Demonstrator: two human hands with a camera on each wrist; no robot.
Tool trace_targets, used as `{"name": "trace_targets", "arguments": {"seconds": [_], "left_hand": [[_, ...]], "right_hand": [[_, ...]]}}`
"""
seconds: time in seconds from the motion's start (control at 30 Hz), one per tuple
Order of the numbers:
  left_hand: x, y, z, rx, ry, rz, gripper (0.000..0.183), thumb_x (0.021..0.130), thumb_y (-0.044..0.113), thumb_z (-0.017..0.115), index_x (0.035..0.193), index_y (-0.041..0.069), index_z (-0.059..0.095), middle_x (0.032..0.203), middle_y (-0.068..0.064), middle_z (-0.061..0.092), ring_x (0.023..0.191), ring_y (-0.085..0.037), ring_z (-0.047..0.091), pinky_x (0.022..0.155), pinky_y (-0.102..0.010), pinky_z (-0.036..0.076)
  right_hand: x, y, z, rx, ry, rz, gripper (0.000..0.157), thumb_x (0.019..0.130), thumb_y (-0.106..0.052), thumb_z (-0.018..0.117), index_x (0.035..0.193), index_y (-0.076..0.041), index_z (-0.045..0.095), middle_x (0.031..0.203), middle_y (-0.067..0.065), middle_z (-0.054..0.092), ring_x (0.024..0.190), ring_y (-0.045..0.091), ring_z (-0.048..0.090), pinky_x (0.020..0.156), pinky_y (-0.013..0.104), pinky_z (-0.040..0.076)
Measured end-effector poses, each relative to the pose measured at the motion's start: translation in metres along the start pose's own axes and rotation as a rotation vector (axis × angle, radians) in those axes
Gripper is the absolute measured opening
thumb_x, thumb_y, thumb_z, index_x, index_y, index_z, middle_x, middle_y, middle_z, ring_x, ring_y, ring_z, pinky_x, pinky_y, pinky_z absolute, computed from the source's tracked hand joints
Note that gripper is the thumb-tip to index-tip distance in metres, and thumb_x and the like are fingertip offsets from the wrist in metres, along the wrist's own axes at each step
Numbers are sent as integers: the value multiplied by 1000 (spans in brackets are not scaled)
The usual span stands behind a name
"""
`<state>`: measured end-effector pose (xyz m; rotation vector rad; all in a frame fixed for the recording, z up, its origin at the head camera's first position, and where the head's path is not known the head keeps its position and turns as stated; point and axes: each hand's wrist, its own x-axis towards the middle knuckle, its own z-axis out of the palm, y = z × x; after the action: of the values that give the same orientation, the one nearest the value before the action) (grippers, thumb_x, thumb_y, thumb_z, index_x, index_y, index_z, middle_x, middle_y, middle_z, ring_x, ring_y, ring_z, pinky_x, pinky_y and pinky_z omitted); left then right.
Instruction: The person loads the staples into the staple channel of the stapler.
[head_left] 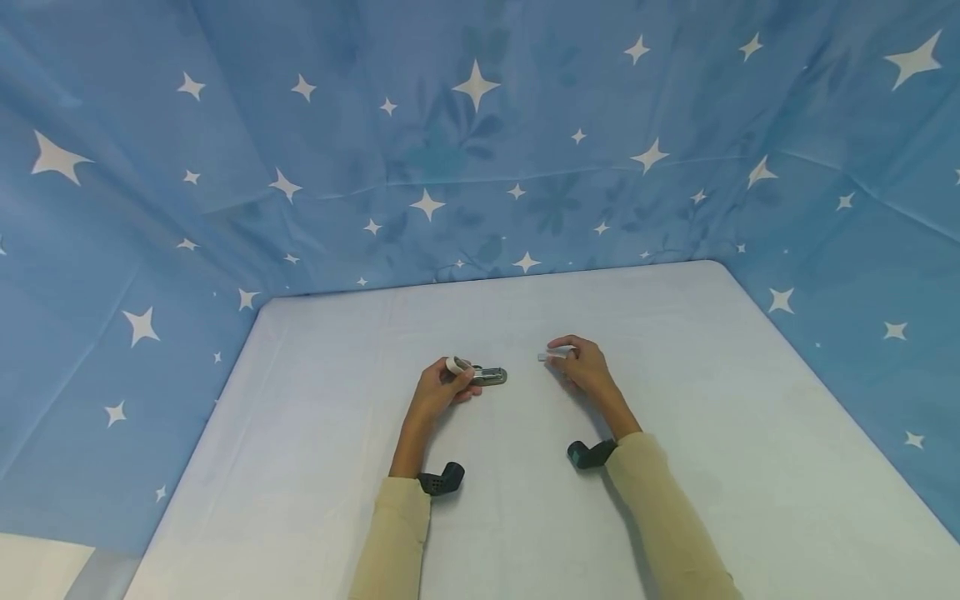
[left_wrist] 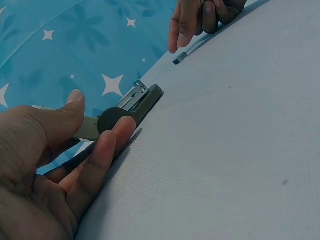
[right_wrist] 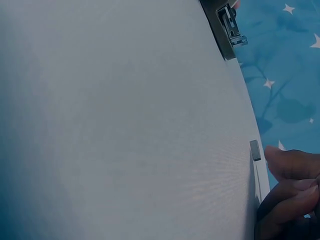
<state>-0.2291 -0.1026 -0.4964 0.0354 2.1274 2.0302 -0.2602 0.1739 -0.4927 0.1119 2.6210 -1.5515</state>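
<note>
A stapler [head_left: 491,376] was held by the left hand [head_left: 442,385], above the left-centre part of a white table [head_left: 517,533]. It was gripped between the thumb on top and the fingers below, with the hand closed no further than the stapler's body allowed. Its pale handle was swung back towards the palm, so that the metal track was left exposed along the dark base. Part of the handle was covered by the thumb and fingers, and it could not be told whether the base was rested on the table.

A short grey strip [head_left: 542,357] was seen to the right of the stapler, separated from it by a stretch of tabletop. The right hand [head_left: 588,365] was placed just beside it, thumb and forefinger parted, the other fingers curled in. The far part of the strip was hidden by that hand, and whether it was pinched or merely approached could not be told.

The table was bordered at the back and sides by a blue cloth [head_left: 337,142] printed with white stars. A black camera was worn on the left wrist [head_left: 444,480] and another on the right wrist [head_left: 588,454], both set near the cuffs of cream sleeves [head_left: 667,517]. A small dark spot [left_wrist: 285,182] was shown on the tabletop by the left wrist view.
</note>
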Motion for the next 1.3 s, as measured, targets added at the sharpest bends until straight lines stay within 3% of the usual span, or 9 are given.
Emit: {"name": "trace_targets", "arguments": {"seconds": [0.3, 0.57, 1.3], "left_hand": [[0, -2, 0, -4, -5, -2, 33, 95, 19, 66, 122, 1, 59, 108, -22, 67, 82, -17, 74, 69, -16, 57], [0, -2, -1, -9, -31, 3, 36, 95, 19, 66, 124, 0, 57, 116, -21, 65, 89, -25, 74, 76, -19, 58], [2, -2, -1, -19, -23, 7, 34, 94, 13, 66, 124, 0, 58, 115, -22, 65, 83, -19, 75, 73, -17, 58]], "right_hand": [[4, -2, 2, -89, -1, -5, 28, 89, -17, 71, 115, -9, 67, 53, -3, 43, 43, 11, 39, 42, 24, 34], [6, -1, 5, -217, 16, -105, 23, 87, -18, 74, 107, -7, 70, 54, -3, 47, 48, 11, 40, 45, 24, 34], [7, -6, 10, -277, 49, -160, 20, 89, -19, 72, 102, -4, 70, 57, -1, 49, 50, 11, 42, 46, 24, 34]]}}
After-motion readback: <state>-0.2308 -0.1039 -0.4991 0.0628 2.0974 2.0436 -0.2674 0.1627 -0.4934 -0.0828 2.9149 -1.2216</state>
